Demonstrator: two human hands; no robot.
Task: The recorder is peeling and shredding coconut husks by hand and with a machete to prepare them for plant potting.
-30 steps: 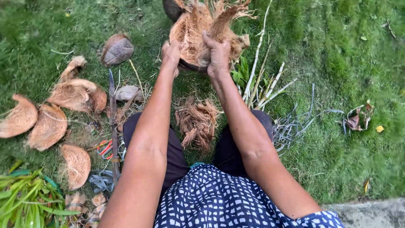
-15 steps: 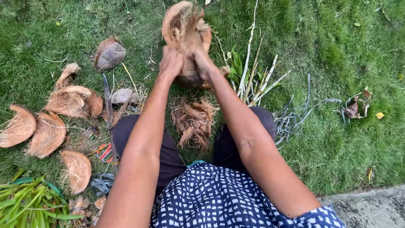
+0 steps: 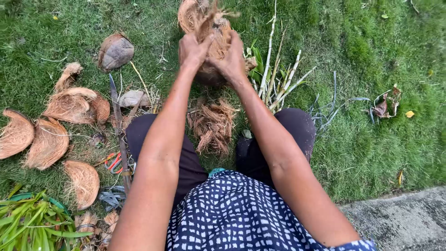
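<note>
2 hands, left hand [image 3: 194, 49] and right hand [image 3: 232, 58], clamp the coconut [image 3: 211, 46] from opposite sides, steadying it; husk scraps [image 3: 212, 124] lie below grip.

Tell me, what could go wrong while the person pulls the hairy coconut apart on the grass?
The long knife lies in the grass right beside the left knee, so a leg or hand could brush its blade. Both hands, left hand and right hand, grip the coconut; its coarse fibres might scratch, or it could slip free.
</note>
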